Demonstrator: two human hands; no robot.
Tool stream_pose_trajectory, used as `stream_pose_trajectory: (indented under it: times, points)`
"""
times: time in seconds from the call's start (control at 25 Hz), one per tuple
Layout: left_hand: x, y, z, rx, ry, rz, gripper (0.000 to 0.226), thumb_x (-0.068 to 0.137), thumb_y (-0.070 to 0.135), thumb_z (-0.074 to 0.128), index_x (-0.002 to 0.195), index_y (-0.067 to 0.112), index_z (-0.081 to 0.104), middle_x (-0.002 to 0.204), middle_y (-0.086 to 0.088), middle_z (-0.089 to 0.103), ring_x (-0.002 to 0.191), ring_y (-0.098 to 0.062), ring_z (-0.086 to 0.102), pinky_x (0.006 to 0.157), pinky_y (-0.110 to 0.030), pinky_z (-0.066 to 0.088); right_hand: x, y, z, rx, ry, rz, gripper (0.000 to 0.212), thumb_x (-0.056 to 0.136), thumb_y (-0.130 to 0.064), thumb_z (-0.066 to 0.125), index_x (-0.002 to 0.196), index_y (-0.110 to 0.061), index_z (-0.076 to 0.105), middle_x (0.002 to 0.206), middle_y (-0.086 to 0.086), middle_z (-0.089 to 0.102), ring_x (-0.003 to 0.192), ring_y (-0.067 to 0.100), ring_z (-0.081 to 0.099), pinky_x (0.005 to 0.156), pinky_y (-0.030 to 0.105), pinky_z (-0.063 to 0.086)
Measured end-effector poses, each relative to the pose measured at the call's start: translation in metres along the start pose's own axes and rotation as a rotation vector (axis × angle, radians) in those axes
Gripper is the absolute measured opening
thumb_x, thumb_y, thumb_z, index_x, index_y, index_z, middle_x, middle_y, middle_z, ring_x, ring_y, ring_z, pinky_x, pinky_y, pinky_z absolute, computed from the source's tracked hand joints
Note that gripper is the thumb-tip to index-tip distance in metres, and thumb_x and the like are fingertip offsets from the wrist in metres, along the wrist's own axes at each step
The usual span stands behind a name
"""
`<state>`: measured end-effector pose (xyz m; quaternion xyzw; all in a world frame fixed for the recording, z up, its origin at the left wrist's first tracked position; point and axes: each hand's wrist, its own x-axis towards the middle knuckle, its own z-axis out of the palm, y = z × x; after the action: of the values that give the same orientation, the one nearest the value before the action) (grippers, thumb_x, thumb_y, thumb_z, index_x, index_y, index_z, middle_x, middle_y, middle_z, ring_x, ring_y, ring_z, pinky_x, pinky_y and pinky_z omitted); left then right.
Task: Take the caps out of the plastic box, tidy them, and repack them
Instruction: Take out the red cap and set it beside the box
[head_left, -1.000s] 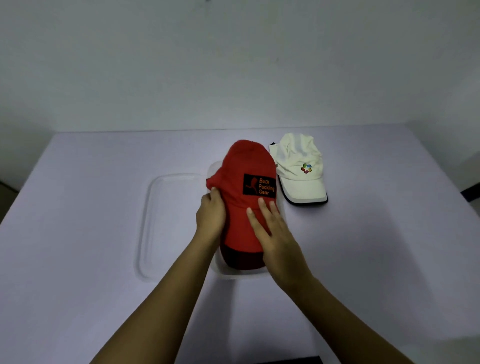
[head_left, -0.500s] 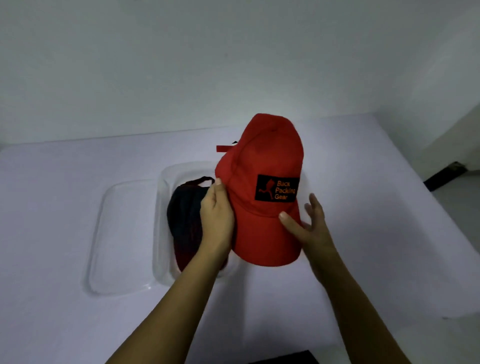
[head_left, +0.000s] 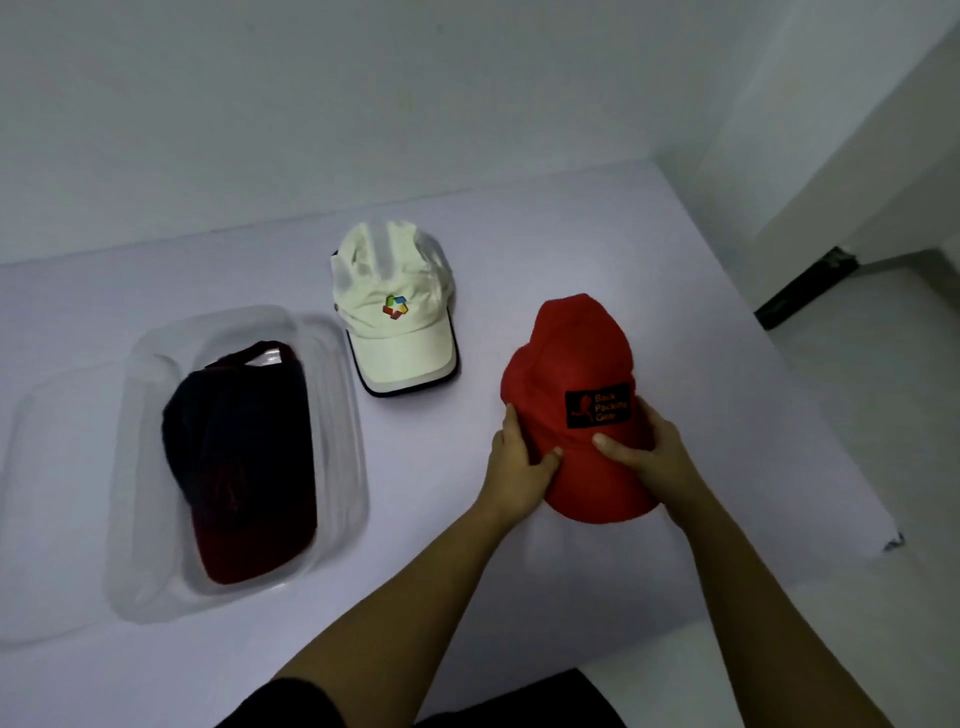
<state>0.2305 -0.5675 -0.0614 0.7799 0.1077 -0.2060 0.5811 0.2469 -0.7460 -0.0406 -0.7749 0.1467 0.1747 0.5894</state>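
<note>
— While both hands rest on it, where does the red cap (head_left: 576, 410) lie from the plastic box (head_left: 343, 415)?
— On the table (head_left: 597, 234), well right of the box. Its long axis runs from the crown at the far end to the brim at the person's end.
— Anything left in the box?
— A dark cap (head_left: 239, 447), lengthwise. A white cap (head_left: 395, 312) sits just off the box's far right corner, and the clear lid (head_left: 47, 467) lies against its left side.
— The hands?
— The left hand (head_left: 519, 457) clasps the cap's left edge, thumb on top. The right hand (head_left: 649, 447) clasps the right edge. Fingers closed on fabric.
— Next?
— Probably the dark cap, which the left hand is nearer.
</note>
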Motion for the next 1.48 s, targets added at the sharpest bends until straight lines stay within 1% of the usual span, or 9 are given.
stream_pose_trajectory:
  times: [0.16, 0.36, 0.52, 0.72, 0.92, 1.08, 1.16, 1.28, 1.48]
  points:
    - [0.019, -0.033, 0.028, 0.065, -0.011, -0.053, 0.077, 0.075, 0.033, 0.054, 0.144, 0.021, 0.023, 0.132, -0.011, 0.052, 0.12, -0.027, 0.052, 0.101, -0.048, 0.045, 0.028, 0.05, -0.018, -0.191, -0.042, -0.014, 0.08, 0.056, -0.062, 0.079, 0.128, -0.044, 0.047, 0.129, -0.003, 0.059, 0.116, 0.02, 0.057, 0.097, 0.05, 0.048]
    - [-0.015, 0.007, -0.003, 0.185, 0.031, -0.019, 0.064, 0.092, 0.018, 0.051, 0.146, 0.007, 0.019, 0.143, -0.016, 0.038, 0.131, -0.029, 0.038, 0.108, -0.03, 0.032, 0.01, 0.005, 0.008, -0.343, 0.189, -0.047, 0.091, 0.064, -0.058, 0.071, 0.142, -0.03, 0.032, 0.149, 0.009, 0.033, 0.137, 0.028, 0.031, 0.112, 0.05, 0.028]
    - [-0.044, 0.015, -0.056, 0.144, 0.261, 0.076, 0.06, 0.096, 0.017, 0.044, 0.149, 0.008, 0.017, 0.151, -0.011, 0.03, 0.137, -0.023, 0.035, 0.113, -0.034, 0.031, -0.003, -0.05, 0.076, -0.366, 0.253, -0.378, 0.078, 0.074, -0.045, 0.06, 0.143, -0.02, 0.033, 0.149, 0.012, 0.03, 0.137, 0.027, 0.028, 0.11, 0.038, 0.025]
    - [-0.089, -0.016, -0.18, 0.077, 0.617, 0.101, 0.056, 0.095, 0.012, 0.043, 0.147, 0.007, 0.024, 0.149, -0.009, 0.035, 0.136, -0.02, 0.036, 0.114, -0.036, 0.032, -0.027, -0.098, 0.233, -0.303, 0.001, -0.618, 0.06, 0.085, -0.023, 0.065, 0.139, -0.014, 0.039, 0.143, 0.012, 0.037, 0.133, 0.016, 0.033, 0.107, 0.023, 0.025]
    - [-0.098, -0.066, -0.248, 0.057, 0.708, -0.077, 0.05, 0.093, 0.009, 0.039, 0.143, 0.005, 0.032, 0.141, -0.014, 0.046, 0.129, -0.027, 0.045, 0.109, -0.041, 0.038, -0.043, -0.094, 0.313, -0.361, -0.214, -0.53, 0.054, 0.093, -0.018, 0.052, 0.142, -0.012, 0.031, 0.145, 0.009, 0.035, 0.134, 0.019, 0.034, 0.104, 0.016, 0.024]
    - [-0.098, -0.102, -0.275, -0.133, 0.56, -0.299, 0.041, 0.092, 0.009, 0.037, 0.133, 0.004, 0.037, 0.13, -0.019, 0.053, 0.114, -0.032, 0.054, 0.094, -0.036, 0.046, -0.031, -0.074, 0.364, -0.452, -0.386, -0.13, 0.08, 0.091, -0.035, 0.052, 0.149, -0.012, 0.002, 0.156, 0.011, 0.014, 0.141, 0.028, 0.022, 0.115, 0.038, 0.025]
    - [-0.099, -0.1, -0.275, -0.268, 0.458, -0.38, 0.042, 0.095, 0.015, 0.036, 0.137, 0.009, 0.035, 0.133, -0.016, 0.051, 0.111, -0.028, 0.053, 0.091, -0.033, 0.043, -0.024, -0.07, 0.37, -0.423, -0.362, -0.011, 0.084, 0.087, -0.04, 0.055, 0.149, -0.013, 0.005, 0.153, 0.012, 0.022, 0.137, 0.03, 0.032, 0.112, 0.043, 0.031]
    - [-0.102, -0.086, -0.278, -0.476, 0.433, -0.382, 0.044, 0.098, 0.019, 0.033, 0.141, 0.017, 0.031, 0.131, -0.005, 0.051, 0.102, -0.019, 0.05, 0.086, -0.033, 0.041, -0.021, -0.078, 0.365, -0.293, -0.336, -0.094, 0.074, 0.08, -0.037, 0.066, 0.14, -0.016, 0.029, 0.141, 0.007, 0.044, 0.127, 0.026, 0.046, 0.106, 0.043, 0.04]
    - [-0.109, -0.051, -0.275, -0.659, 0.583, -0.12, 0.041, 0.097, 0.024, 0.036, 0.138, 0.024, 0.037, 0.133, -0.003, 0.053, 0.113, -0.016, 0.054, 0.098, -0.033, 0.046, -0.032, -0.121, 0.342, -0.124, -0.239, -0.363, 0.077, 0.067, -0.066, 0.063, 0.134, -0.04, 0.035, 0.138, -0.006, 0.046, 0.129, 0.017, 0.043, 0.107, 0.045, 0.039]
